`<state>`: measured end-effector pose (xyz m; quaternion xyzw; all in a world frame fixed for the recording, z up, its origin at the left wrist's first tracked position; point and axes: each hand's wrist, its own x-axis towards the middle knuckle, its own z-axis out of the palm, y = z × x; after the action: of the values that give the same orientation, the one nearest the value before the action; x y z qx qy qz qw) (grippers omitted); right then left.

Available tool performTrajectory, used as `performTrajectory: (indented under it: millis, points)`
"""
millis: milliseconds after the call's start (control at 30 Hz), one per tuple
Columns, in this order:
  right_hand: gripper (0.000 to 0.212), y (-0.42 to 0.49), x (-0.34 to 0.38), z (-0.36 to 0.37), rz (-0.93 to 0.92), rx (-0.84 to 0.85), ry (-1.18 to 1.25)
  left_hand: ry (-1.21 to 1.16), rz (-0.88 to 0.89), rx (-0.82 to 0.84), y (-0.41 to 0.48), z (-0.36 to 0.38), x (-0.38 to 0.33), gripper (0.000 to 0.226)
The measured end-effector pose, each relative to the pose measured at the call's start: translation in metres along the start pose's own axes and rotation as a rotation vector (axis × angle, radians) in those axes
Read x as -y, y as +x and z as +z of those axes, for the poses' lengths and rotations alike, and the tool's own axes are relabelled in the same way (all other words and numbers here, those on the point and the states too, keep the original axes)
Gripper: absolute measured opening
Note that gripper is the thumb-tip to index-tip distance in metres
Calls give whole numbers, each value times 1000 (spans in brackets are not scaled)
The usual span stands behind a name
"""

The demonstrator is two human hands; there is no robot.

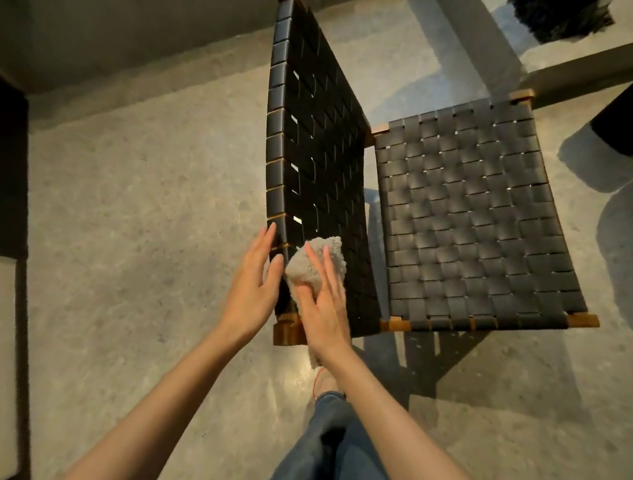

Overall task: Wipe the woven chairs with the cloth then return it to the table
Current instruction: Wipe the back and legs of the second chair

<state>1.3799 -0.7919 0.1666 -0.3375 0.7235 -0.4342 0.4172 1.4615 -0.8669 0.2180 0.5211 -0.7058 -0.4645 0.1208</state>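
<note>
The right hand point(324, 302) presses the fluffy beige cloth point(319, 257) with flat, straight fingers onto the near corner of the black woven chair backrest point(316, 143), while the left hand point(252, 284), fingers also straight, rests on its outer edge, probably to steady it against the push.

- Dim, warm indoor light; a small glare patch on the polished floor point(295, 379).
- The woven chair point(475, 224) casts a hard shadow toward the viewer.
- Wide-angle bending at the edges; slight blur overall.
</note>
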Motion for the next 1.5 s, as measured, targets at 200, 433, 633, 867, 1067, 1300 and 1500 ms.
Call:
performTrajectory:
  millis: [200, 433, 633, 867, 1067, 1300, 1500]
  points:
    - [53, 18, -29, -6, 231, -78, 107, -20, -21, -56, 9, 19, 0, 57]
    - [40, 13, -8, 1, 22, -54, 185, -74, -33, -134, 6, 24, 0, 48]
    - [47, 45, -72, -6, 44, -82, 100, 134, 7, -202, 14, 39, -5, 53]
    - [53, 98, -180, -15, 331, -109, 54, 344, 30, -281, 31, 51, -4, 62]
    - [54, 127, -231, -23, 543, -141, 4, 374, 51, -287, 32, 52, -4, 61]
    - [42, 115, -203, -21, 557, -265, 165, 358, 27, -292, 32, 51, -8, 60]
    - [37, 80, -96, -6, 141, -161, 335, 317, 1, -302, 33, 50, -11, 56]
